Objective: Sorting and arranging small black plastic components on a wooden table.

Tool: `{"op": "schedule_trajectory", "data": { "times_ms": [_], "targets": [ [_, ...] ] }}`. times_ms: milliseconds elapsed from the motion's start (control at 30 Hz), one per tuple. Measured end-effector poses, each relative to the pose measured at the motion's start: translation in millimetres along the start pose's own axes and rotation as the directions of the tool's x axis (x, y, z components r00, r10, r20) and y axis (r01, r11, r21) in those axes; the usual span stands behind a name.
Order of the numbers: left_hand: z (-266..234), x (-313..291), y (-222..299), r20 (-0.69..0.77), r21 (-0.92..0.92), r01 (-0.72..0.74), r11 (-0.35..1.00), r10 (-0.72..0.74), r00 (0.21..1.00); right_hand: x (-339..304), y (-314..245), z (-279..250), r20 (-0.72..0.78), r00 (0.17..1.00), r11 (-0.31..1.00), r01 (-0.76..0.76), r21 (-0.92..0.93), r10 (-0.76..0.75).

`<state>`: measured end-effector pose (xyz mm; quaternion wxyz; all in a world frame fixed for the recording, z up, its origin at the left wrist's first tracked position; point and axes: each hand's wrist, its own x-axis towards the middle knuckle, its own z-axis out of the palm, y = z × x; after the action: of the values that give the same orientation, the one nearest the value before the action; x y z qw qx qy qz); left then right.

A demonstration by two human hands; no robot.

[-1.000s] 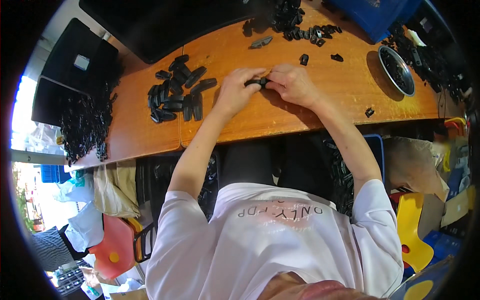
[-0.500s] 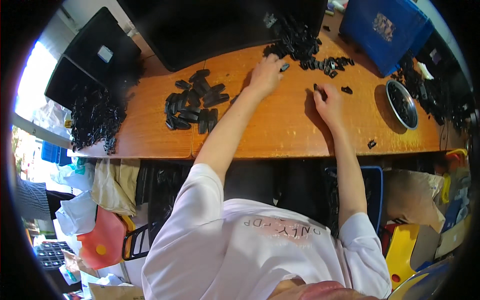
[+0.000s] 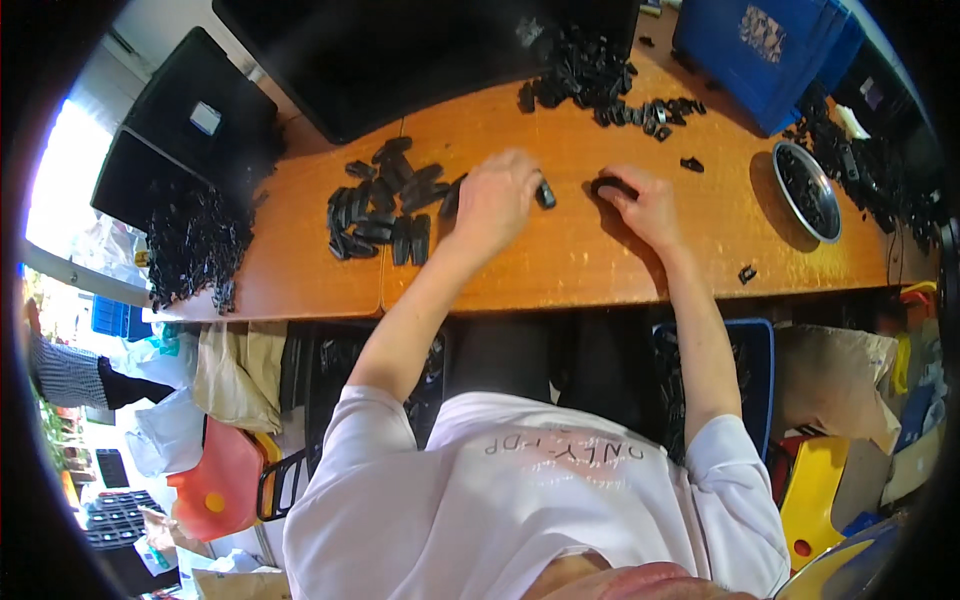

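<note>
Far left, a black plastic bin (image 3: 225, 90) with a white square label (image 3: 205, 118), too small to read. Next, on the brown wooden table (image 3: 560, 265), a pile of long, rounded black plastic pieces (image 3: 373, 233). Then the left hand (image 3: 495, 205), fingers bent and blurry, right by a small, shiny, dark piece (image 3: 545, 194); cannot tell if holding it or only near. In the middle, a white cloth shirt (image 3: 560, 490) with dark letters. Then a curved black piece (image 3: 612, 186), pinched in the right hand (image 3: 645, 205). Seemingly busy handling pieces; a careful pinch called for next, as a guess. Farther right, a blue plastic box (image 3: 720, 75) with a pale label (image 3: 762, 33), not readable, then a round silver metal bowl (image 3: 829, 195) of tiny black bits.
</note>
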<state>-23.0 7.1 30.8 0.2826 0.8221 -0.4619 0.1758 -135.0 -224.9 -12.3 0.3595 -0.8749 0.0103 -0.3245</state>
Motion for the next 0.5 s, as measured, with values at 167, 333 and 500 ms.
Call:
{"op": "schedule_trajectory", "data": {
  "times_ms": [167,333,500],
  "targets": [
    [-0.4,20.9,-20.3,0.053,-0.103,-0.283,0.954,0.289,0.956,-5.7,-9.2,-7.5,0.013,0.996,0.97,0.087,-0.226,-0.087],
    [11.0,-5.9,-26.7,0.179,-0.232,-0.188,0.954,0.232,0.956,-11.0,-23.3,-2.4,-0.1,0.994,0.975,0.023,-0.22,-0.046],
    [9.2,-15.6,-14.8,0.156,-0.398,0.008,0.917,0.059,0.986,-3.3,-26.8,-0.5,0.093,0.996,0.97,0.036,-0.24,-0.014]
  ]
}}
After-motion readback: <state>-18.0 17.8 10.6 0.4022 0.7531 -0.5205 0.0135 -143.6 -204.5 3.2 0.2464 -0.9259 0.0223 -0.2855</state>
